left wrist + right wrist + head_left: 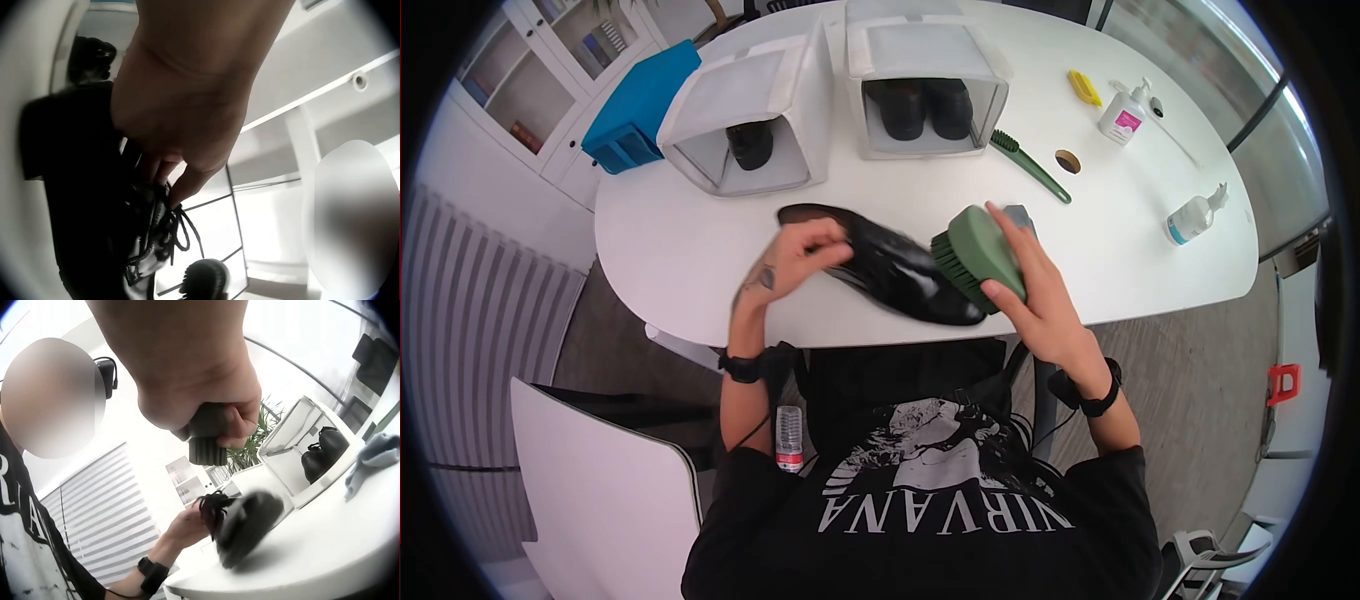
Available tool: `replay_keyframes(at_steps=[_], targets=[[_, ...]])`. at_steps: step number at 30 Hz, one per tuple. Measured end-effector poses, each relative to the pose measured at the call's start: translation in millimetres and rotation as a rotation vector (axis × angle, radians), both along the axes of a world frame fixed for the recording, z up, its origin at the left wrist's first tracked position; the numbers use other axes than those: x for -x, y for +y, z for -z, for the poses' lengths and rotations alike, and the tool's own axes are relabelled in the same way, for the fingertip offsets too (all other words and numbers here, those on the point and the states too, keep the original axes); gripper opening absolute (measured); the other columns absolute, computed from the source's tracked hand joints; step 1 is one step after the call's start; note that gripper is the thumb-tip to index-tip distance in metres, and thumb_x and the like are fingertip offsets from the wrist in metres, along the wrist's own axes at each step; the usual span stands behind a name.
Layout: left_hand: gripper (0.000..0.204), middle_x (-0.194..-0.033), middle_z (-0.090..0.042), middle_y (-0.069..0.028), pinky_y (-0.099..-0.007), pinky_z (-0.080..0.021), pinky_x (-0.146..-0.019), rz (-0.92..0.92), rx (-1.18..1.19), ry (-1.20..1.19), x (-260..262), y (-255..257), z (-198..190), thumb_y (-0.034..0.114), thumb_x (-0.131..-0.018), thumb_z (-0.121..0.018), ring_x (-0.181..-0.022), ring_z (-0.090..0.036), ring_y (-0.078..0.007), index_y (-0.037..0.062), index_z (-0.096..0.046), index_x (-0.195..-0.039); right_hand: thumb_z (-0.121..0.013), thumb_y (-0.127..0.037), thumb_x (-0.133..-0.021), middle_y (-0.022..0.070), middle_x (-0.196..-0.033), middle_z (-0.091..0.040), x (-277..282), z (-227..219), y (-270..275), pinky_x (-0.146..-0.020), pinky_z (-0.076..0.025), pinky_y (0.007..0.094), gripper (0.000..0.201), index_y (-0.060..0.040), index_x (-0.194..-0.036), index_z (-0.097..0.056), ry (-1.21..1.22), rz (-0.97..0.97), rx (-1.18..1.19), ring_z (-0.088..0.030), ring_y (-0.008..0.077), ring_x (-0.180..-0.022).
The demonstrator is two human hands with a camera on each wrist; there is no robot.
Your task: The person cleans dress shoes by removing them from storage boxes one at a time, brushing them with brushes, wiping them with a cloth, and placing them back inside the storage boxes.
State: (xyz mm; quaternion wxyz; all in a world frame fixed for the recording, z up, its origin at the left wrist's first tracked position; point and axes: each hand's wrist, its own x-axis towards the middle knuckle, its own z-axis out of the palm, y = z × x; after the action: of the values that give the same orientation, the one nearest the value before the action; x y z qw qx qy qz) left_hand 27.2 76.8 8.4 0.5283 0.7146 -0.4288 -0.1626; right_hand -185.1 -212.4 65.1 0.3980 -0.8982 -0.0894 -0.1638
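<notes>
A glossy black lace-up shoe is tilted over the front of the table, its toe toward the right. My left hand grips it by the upper close to the laces. The fingers are partly hidden behind the shoe in the left wrist view. In my right hand is a green shoe brush, held by its rounded back. Its dark bristles face the shoe and overlap the toe end in the head view.
Two white open-fronted boxes with black shoes inside stand at the back, beside a blue case. A slim green brush, yellow object, pump bottle, spray bottle and grey cloth lie around the right side.
</notes>
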Motion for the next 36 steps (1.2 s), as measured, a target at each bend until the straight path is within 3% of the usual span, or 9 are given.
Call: replay_keyframes(at_steps=[2, 6, 9, 12, 13, 20, 24, 29, 36], targets=[[0.029, -0.073, -0.054, -0.0047, -0.0299, -0.042, -0.067, -0.115, -0.219, -0.114, 13.8, -11.8, -12.7, 0.024, -0.102, -0.065, -0.072, -0.054, -0.0137, -0.0041, -0.061, -0.095, -0.063, -0.026, -0.102, 0.0207, -0.108, -0.051, -2.6, 5.5, 2.2, -0.087, -0.048, 0.0411, 0.072, -0.0058, -0.163, -0.032, 0.015, -0.009, 0.011, -0.056, 0.0395, -0.092], [0.040, -0.084, -0.061, -0.0101, -0.0309, -0.047, -0.080, -0.328, -0.136, -0.281, 25.5, -28.0, 12.3, 0.031, -0.105, -0.060, -0.085, -0.057, -0.0188, -0.0076, -0.066, -0.114, -0.062, -0.026, -0.104, 0.0238, -0.120, -0.056, -0.9, 19.2, -2.0, -0.096, -0.049, 0.0430, 0.066, -0.0051, -0.161, -0.036, 0.166, 0.086, 0.030, -0.060, 0.0432, -0.106], [0.051, -0.090, -0.074, -0.0192, -0.0433, -0.053, -0.082, -0.427, -0.353, -0.011, 43.8, -56.5, -34.4, 0.041, -0.105, -0.060, -0.083, -0.068, -0.0381, -0.0078, -0.070, -0.118, -0.062, -0.026, -0.104, 0.0253, -0.131, -0.057, -0.4, 35.1, -14.6, -0.103, -0.047, 0.0430, 0.064, -0.0040, -0.159, -0.037, 0.131, 0.130, -0.035, -0.060, 0.0440, -0.117], [0.051, -0.084, -0.072, -0.0184, -0.0387, -0.053, -0.079, -0.556, -0.477, -0.436, 49.7, -82.6, -18.0, 0.043, -0.102, -0.065, -0.078, -0.069, -0.0334, -0.0070, -0.071, -0.113, -0.062, -0.026, -0.104, 0.0260, -0.141, -0.056, -4.0, 38.6, -22.5, -0.111, -0.043, 0.0422, 0.064, -0.0010, -0.158, -0.038, 0.084, 0.143, -0.089, -0.058, 0.0424, -0.128], [0.045, -0.081, -0.070, -0.0142, -0.0315, -0.052, -0.079, -0.483, -0.490, -0.352, 40.7, -82.5, -23.4, 0.037, -0.099, -0.073, -0.079, -0.068, -0.0200, -0.0068, -0.070, -0.105, -0.062, -0.026, -0.104, 0.0259, -0.143, -0.056, -3.6, 37.8, -23.3, -0.112, -0.042, 0.0425, 0.065, -0.0003, -0.158, -0.038, 0.109, 0.159, -0.116, -0.057, 0.0416, -0.130], [0.024, -0.091, -0.069, -0.0017, -0.0266, -0.048, -0.091, 0.037, 0.205, 0.282, 14.2, -47.2, -20.8, 0.019, -0.100, -0.070, -0.092, -0.061, -0.0081, -0.0028, -0.064, -0.108, -0.062, -0.027, -0.102, 0.0255, -0.145, -0.056, 3.3, 29.5, -22.7, -0.116, -0.037, 0.0454, 0.067, 0.0001, -0.158, -0.038, 0.051, 0.183, -0.260, -0.053, 0.0387, -0.136], [0.027, -0.086, -0.060, 0.0034, -0.0274, -0.041, -0.078, -0.137, 0.200, 0.302, -12.5, -58.7, 35.6, 0.023, -0.103, -0.060, -0.084, -0.049, -0.0076, -0.0035, -0.058, -0.098, -0.063, -0.025, -0.101, 0.0274, -0.135, -0.057, -3.4, 24.6, -9.6, -0.105, -0.046, 0.0444, 0.068, -0.0046, -0.160, -0.037, -0.048, 0.112, -0.023, -0.060, 0.0464, -0.118], [0.066, -0.064, -0.028, -0.0120, -0.0406, -0.034, -0.056, -0.414, -0.084, -0.031, 9.7, -81.8, 18.2, 0.050, -0.106, -0.059, -0.062, -0.029, -0.0184, -0.0052, -0.042, -0.073, -0.065, -0.026, -0.101, 0.0211, -0.109, -0.057, -16.3, 26.8, -0.5, -0.081, -0.053, 0.0456, 0.066, -0.0146, -0.161, -0.041, 0.021, 0.021, 0.136, -0.065, 0.0423, -0.091], [0.064, -0.064, -0.032, -0.0105, -0.0403, -0.035, -0.057, -0.390, -0.105, 0.045, 6.6, -79.5, 15.6, 0.048, -0.107, -0.057, -0.062, -0.033, -0.0163, -0.0063, -0.046, -0.074, -0.066, -0.035, -0.102, 0.0217, -0.112, -0.060, -65.2, 5.1, -1.5, -0.069, -0.055, 0.0495, 0.066, -0.0228, -0.161, -0.041, 0.056, -0.082, 0.276, -0.067, 0.0439, -0.073]])
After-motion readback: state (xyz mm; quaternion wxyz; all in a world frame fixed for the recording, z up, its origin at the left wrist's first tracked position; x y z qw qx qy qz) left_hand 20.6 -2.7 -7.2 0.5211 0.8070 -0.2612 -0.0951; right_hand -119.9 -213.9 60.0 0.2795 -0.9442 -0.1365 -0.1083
